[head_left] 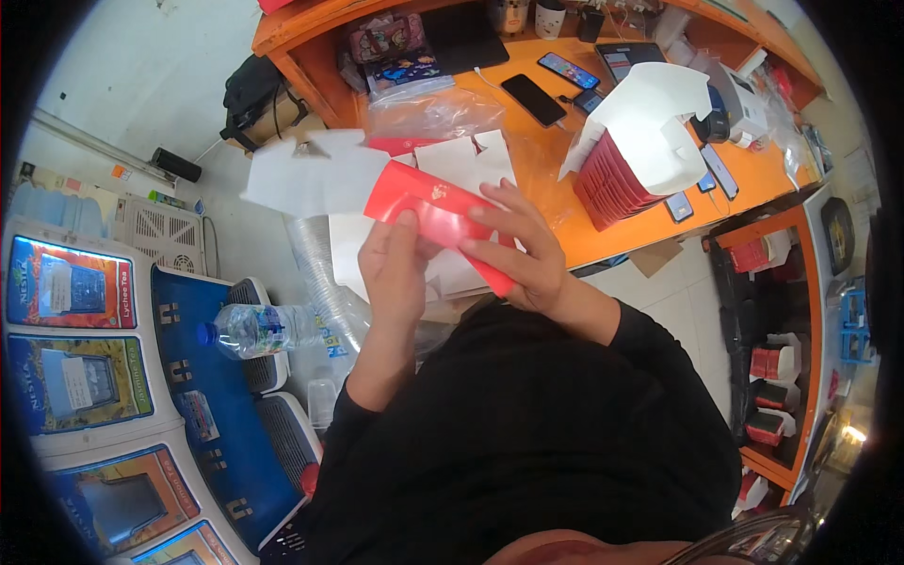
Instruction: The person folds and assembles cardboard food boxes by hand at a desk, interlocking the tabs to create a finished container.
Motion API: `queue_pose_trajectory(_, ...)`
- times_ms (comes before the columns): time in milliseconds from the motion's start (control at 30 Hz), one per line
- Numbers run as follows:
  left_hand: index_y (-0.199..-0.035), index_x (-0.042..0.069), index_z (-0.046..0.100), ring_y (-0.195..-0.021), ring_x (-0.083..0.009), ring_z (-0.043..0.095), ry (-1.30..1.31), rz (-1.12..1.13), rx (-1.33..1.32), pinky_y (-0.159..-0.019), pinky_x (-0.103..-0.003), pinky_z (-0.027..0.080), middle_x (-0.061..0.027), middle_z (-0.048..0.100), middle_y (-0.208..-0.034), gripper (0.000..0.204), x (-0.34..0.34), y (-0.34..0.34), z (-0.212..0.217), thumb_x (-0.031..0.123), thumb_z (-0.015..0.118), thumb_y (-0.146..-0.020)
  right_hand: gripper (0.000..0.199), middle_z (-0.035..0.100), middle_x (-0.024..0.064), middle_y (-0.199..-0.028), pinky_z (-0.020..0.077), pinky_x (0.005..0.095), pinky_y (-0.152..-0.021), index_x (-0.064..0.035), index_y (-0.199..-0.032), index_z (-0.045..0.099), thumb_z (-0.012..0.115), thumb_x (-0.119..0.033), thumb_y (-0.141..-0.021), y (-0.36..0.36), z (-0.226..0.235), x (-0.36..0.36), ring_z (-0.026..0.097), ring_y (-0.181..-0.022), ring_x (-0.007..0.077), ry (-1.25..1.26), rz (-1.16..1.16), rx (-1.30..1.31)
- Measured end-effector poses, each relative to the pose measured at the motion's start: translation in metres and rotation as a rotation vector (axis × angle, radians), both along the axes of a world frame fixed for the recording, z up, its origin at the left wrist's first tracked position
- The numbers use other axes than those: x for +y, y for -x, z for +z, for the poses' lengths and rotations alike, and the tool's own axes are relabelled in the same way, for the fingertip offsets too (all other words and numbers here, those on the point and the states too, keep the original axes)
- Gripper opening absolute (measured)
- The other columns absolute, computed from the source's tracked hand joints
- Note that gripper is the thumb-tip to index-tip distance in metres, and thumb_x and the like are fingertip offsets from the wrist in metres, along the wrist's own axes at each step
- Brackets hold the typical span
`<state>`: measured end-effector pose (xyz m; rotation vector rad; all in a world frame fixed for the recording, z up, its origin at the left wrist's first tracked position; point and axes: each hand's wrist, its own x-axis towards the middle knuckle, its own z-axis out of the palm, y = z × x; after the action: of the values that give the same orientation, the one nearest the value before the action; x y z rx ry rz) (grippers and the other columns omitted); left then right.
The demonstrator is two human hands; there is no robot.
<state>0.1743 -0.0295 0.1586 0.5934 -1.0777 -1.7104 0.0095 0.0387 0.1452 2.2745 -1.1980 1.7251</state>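
Note:
Between my two hands is a red paper food carton (402, 191), partly folded, with a white flap spreading to the left. My left hand (394, 268) pinches its near left side, thumb on the red face. At the right end, my right hand (529, 247) grips the carton with its fingers over the red face. Underneath lie flat carton blanks (460, 162), white side up, on the orange table (591, 243); my hands partly hide them. To the right stands a stack of nested red cartons (621, 184) with white insides.
Phones, including a black one (533, 100), and cables lie toward the back, near clear plastic wrap (433, 113). A water bottle (259, 330) and a drink dispenser (89, 377) are at the left. At the right, a shelf (800, 377) holds more red cartons.

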Motion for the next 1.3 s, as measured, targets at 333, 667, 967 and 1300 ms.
queue_pose_trajectory(333,-0.117,-0.006,0.058,-0.081,-0.0221,0.07,0.087,0.011,-0.35,-0.078,-0.034,0.059,-0.0161,0.069,-0.097,0.03,0.01,0.003,-0.02,0.018,0.05,-0.102,0.041,0.055,0.0152,-0.133,0.0417,0.0411,-0.102,-0.007,-0.128,0.06,0.063,-0.008,-0.087,-0.011,-0.009,-0.005,0.051,-0.122,0.036,-0.341,-0.126,-0.203)
queue_pose_trajectory(667,-0.108,-0.006,0.064,-0.091,-0.0162,0.066,0.107,0.063,-0.125,-0.085,-0.031,0.052,-0.0127,0.07,-0.099,0.027,0.005,-0.023,-0.008,0.016,0.05,-0.102,0.05,0.051,0.0179,-0.14,0.0387,0.041,-0.107,0.0046,-0.125,0.058,0.04,-0.036,-0.103,-0.005,0.005,0.009,0.049,-0.129,0.0313,-0.28,0.415,-0.923)
queue_pose_trajectory(967,-0.108,-0.004,0.064,-0.084,-0.0156,0.067,0.556,0.02,-0.549,-0.077,-0.029,0.052,-0.0111,0.07,-0.1,0.025,0.025,-0.017,0.006,0.015,0.05,-0.101,0.058,0.053,0.0119,-0.137,0.0422,0.045,-0.1,-0.014,-0.128,0.062,0.07,-0.008,-0.071,0.001,0.017,-0.002,0.05,-0.121,0.0385,-0.11,-0.096,0.111)
queue_pose_trajectory(1300,-0.11,-0.004,0.064,-0.09,-0.0171,0.064,0.419,0.074,-0.415,-0.081,-0.028,0.049,-0.0108,0.068,-0.095,0.024,0.018,-0.002,-0.017,0.012,0.05,-0.098,0.047,0.049,0.0205,-0.136,0.0472,0.0373,-0.089,-0.0014,-0.142,0.043,0.042,-0.002,-0.095,-0.021,0.003,0.006,0.056,-0.112,0.0307,-0.476,0.035,-0.546)
